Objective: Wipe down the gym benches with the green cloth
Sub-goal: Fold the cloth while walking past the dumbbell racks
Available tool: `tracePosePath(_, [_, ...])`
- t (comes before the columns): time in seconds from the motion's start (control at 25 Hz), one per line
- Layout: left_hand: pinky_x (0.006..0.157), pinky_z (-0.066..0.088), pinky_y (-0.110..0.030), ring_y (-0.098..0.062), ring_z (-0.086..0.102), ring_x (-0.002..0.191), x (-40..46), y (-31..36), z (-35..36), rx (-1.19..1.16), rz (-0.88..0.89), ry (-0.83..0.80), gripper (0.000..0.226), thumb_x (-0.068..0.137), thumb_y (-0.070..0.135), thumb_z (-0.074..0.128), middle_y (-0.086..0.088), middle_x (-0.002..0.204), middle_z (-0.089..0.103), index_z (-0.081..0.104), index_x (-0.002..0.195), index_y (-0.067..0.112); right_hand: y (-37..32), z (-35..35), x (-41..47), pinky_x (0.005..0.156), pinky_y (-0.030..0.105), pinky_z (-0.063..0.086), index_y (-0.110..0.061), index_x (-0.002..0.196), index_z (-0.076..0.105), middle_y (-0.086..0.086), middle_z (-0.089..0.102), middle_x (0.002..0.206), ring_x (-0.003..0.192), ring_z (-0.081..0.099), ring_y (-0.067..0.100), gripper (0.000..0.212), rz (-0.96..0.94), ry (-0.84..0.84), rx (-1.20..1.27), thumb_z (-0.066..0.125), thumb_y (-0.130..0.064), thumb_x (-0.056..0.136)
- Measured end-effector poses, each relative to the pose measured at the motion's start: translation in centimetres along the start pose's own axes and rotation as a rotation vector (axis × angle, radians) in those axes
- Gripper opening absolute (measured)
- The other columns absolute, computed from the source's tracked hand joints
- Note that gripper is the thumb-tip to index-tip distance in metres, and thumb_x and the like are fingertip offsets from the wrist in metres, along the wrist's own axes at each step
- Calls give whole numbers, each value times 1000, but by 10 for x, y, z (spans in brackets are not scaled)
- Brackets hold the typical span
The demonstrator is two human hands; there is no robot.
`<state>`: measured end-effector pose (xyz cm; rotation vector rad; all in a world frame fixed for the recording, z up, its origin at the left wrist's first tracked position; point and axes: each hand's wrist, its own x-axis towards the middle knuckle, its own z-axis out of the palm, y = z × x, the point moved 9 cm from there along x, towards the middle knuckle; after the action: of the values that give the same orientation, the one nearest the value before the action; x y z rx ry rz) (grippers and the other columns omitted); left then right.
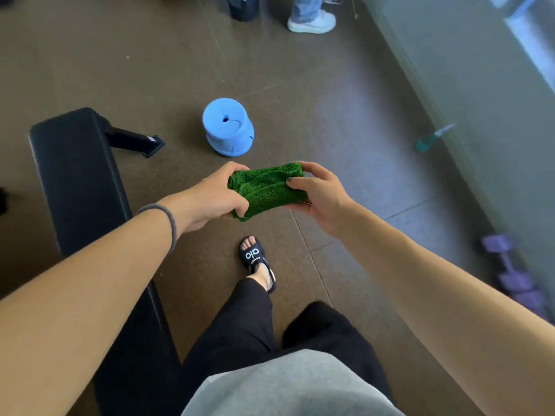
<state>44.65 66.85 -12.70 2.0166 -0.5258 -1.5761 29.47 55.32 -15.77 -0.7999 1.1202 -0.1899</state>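
Note:
A folded green cloth [265,187] is held up in front of me, over the brown floor. My left hand [214,196] grips its left end with the fingers curled around it. My right hand [319,193] pinches its right end, thumb on top. A black padded gym bench [76,175] runs along the left, below and to the left of my left arm. The cloth is well to the right of the bench and does not touch it.
A blue foam roll [228,129] stands on the floor beyond the cloth. Another person's shoe [312,22] and a dark bag [243,7] are at the far edge. A teal spray bottle [432,139] and purple dumbbells [513,274] lie by the right wall.

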Motion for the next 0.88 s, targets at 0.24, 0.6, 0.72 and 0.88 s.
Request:
tracePosePath(0.24, [96,58,-54,-29,58,116,97,48,-95,-29,-41,133,75,76,-8,56,-8,127,56,50,137,35,-72,54,130,82,43,64,-11,124,64,17,72,116,96,74,27,34,28,-67,-40,63,4,94])
tracePosePath(0.6, [85,61,-48,-31,65,103,285,67,-189,14,-69,377,66,84,-6,55,-4,114,59,49,137,33,-122,105,376,82,43,64,-4,119,61,19,70,118,98,73,26,25,53,-212,-218,65,3,95])
tracePosePath(0.72, [86,62,-51,-27,66,106,369,33,-207,-102,-75,439,67,83,-5,56,-2,120,58,50,137,35,-104,116,477,82,44,64,-10,116,64,18,72,114,94,75,26,26,1,-207,-320,63,3,94])
tracePosePath(0.88, [82,63,-36,-22,64,110,499,-36,-229,-213,-22,537,65,85,-6,56,-5,129,56,50,138,32,-56,133,623,82,43,64,-12,128,65,12,72,107,99,74,27,37,-149,-180,-532,64,-2,92])
